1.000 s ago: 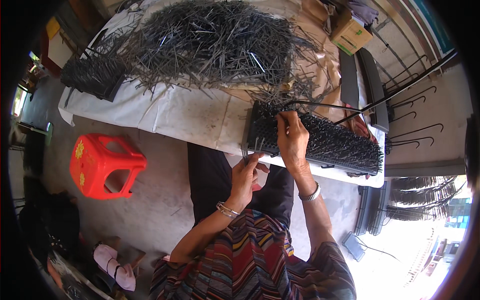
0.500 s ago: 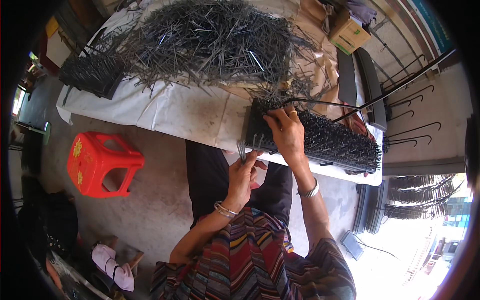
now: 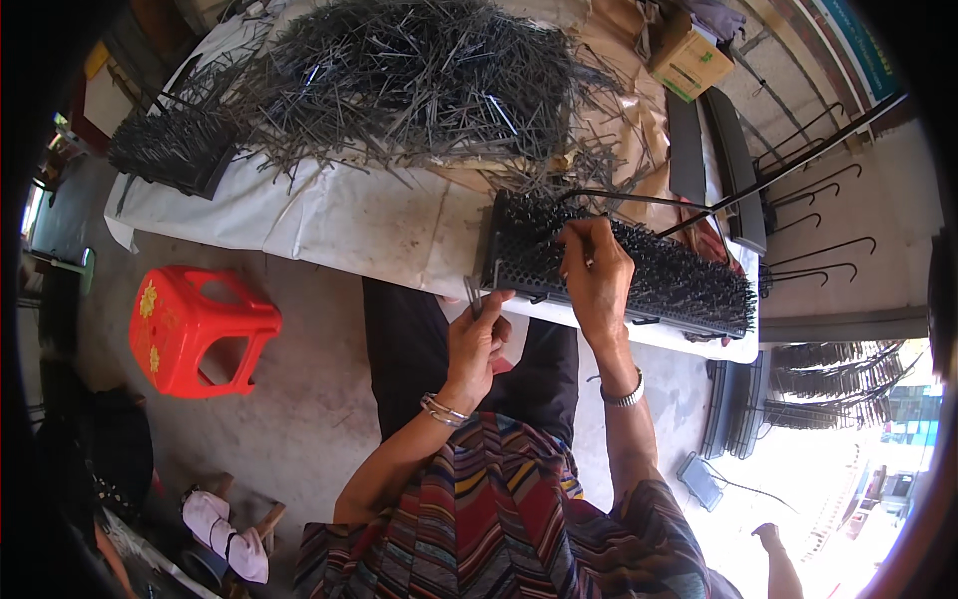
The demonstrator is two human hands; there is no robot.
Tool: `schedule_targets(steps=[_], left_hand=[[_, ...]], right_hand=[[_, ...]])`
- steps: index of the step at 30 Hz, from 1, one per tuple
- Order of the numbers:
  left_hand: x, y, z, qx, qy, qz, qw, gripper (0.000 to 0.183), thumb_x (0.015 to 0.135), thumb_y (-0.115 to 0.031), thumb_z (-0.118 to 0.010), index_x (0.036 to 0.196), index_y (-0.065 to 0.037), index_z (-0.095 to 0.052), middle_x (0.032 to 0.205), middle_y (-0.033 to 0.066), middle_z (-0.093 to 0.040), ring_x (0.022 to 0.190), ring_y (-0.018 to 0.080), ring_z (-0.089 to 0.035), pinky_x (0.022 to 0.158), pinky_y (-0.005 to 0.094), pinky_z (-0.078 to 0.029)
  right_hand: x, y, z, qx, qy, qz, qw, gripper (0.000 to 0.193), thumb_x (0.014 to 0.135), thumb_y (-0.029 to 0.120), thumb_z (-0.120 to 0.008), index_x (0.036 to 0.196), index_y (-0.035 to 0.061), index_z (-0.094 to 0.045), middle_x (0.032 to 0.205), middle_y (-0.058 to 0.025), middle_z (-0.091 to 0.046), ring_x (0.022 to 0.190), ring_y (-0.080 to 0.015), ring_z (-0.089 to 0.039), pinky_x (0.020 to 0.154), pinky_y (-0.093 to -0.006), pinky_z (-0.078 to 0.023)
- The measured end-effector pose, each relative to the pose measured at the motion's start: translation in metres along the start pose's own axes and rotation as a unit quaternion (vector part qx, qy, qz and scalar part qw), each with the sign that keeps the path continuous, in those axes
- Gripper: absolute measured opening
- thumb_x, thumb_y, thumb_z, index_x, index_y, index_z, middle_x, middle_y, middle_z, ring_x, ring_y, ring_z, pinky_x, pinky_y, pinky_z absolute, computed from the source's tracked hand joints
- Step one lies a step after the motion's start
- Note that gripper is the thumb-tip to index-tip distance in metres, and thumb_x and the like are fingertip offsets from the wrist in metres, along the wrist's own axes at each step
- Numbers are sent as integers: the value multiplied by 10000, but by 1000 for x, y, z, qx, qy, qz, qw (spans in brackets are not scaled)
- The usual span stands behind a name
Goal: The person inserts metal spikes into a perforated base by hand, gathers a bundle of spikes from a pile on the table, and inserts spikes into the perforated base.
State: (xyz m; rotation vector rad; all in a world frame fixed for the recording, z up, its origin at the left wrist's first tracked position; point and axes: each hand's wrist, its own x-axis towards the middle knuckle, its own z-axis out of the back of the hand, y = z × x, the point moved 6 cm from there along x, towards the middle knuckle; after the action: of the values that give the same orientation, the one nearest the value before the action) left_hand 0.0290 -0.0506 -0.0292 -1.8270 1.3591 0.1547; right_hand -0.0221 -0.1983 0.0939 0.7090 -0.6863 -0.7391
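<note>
Left hand (image 3: 477, 344): grip pinching a few dark strips (image 3: 473, 296) just off the tabletop (image 3: 369, 220) edge. Right hand (image 3: 599, 275) over the perforated black panel (image 3: 521, 268), fingertips together; cannot tell whether that grip holds a strip. Panel lies along the tabletop's near edge, bristling except toward its left end. Best practice, I judge: keep the spare strips fanned near the bare holes, work one at a time, wrist clear of standing ones.
</note>
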Motion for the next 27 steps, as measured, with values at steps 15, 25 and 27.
schedule_targets(steps=[15,25,27], left_hand=[[-7,6,-13,-23,29,18,999,260,967,-289,-576,1041,-46,-626,557,-82,-358,425,16,-255,391,190,-197],[-9,7,-19,16,79,13,997,285,962,-324,-579,1059,-60,-623,577,-67,-414,431,12,-278,388,186,-199],[-9,10,-19,28,78,22,996,291,961,-334,-578,1058,-63,-619,594,-57,-448,434,12,-290,388,186,-204]], right_hand=[[5,-5,-30,-194,-16,128,973,56,841,121,-667,891,97,-657,906,-105,-581,698,-316,-616,572,-394,-489],[-15,-10,-28,0,174,32,984,109,861,59,-635,936,-15,-662,758,-98,-679,576,-134,-605,522,-280,-472],[-20,-14,-27,88,223,-99,966,103,889,54,-610,937,-32,-638,742,-71,-667,560,-86,-570,500,-247,-458]])
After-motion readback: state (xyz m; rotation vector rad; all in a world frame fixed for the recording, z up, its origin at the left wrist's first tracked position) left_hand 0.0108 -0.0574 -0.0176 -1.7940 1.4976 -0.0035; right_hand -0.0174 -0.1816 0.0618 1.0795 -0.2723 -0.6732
